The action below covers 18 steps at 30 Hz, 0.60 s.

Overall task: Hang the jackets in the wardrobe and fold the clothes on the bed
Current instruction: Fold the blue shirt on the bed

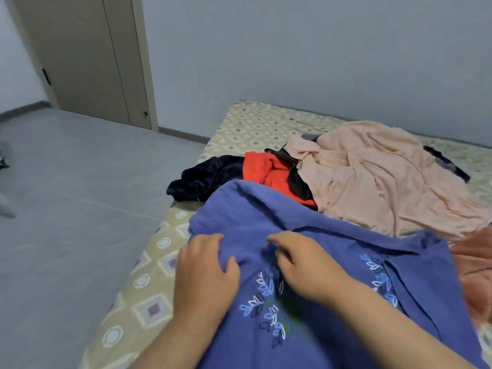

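Blue top (319,302) lies front-up on bed (149,288), near edge. Left hand (205,272) and right hand (300,265) each have grip clamped on cloth, probably squaring it for fold. Peach garment (372,182) waits behind.

The single view comes from a wide-angle camera worn on the person's head, facing forward and down over the near end of the bed (149,288). It sits close above the left hand (205,272) and right hand (306,265) on the blue embroidered top (253,209), low in frame. The floor (80,209) fills the left, and the wall (319,62) and a door (87,62) fill the far upper part.
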Available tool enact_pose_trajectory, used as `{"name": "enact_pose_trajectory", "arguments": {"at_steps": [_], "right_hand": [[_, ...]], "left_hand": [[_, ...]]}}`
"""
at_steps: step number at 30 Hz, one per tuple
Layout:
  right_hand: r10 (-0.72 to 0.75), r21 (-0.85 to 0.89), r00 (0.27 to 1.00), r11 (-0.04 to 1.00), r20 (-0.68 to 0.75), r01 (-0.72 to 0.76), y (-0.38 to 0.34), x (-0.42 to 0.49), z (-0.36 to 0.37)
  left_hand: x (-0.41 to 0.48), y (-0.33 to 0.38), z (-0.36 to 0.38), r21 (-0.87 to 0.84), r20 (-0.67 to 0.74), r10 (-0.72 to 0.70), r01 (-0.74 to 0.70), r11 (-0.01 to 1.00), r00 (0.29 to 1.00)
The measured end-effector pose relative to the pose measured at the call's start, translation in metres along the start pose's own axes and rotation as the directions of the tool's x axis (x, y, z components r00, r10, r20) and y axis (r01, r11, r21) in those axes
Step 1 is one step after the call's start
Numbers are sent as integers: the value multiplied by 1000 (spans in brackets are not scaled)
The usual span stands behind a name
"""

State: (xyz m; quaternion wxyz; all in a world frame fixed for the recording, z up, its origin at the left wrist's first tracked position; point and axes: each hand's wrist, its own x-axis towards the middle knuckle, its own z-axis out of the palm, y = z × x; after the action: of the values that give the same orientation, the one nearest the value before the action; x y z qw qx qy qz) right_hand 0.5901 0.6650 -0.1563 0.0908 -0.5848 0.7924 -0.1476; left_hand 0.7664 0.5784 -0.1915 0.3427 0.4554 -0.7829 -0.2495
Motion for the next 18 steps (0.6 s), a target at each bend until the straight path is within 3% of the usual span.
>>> {"name": "enact_pose_trajectory", "arguments": {"at_steps": [2, 3, 6, 11, 13, 15, 16, 18], "right_hand": [[49, -122, 998, 991, -31, -52, 2, 32, -3], [88, -213, 994, 972, -71, -101, 7, 44, -5], [171, -342, 971, 914, -165, -219, 27, 68, -16], [22, -376, 954, 916, -299, -139, 39, 112, -46], [123, -411, 954, 882, -272, -231, 38, 128, -49], [261, -527, 941, 781, -215, -336, 28, 136, -42], [279, -552, 927, 746, -250, -374, 24, 136, -37], [164, -432, 884, 824, -439, -367, 7, 134, -28]], "left_hand": [[31, -18, -10, 36, 106, -295, 293, 955, 949], [41, -22, -11, 47, 160, -344, 341, 939, 925], [61, -26, -3, -35, 209, -359, 374, 927, 910], [87, -31, 9, -168, 348, -389, 465, 869, 853], [94, -36, 11, -198, 332, -384, 462, 864, 862], [101, -39, 9, -249, 310, -379, 459, 853, 872], [103, -40, 8, -283, 317, -379, 468, 837, 869], [107, -42, 5, -423, 397, -411, 561, 712, 821]]}}
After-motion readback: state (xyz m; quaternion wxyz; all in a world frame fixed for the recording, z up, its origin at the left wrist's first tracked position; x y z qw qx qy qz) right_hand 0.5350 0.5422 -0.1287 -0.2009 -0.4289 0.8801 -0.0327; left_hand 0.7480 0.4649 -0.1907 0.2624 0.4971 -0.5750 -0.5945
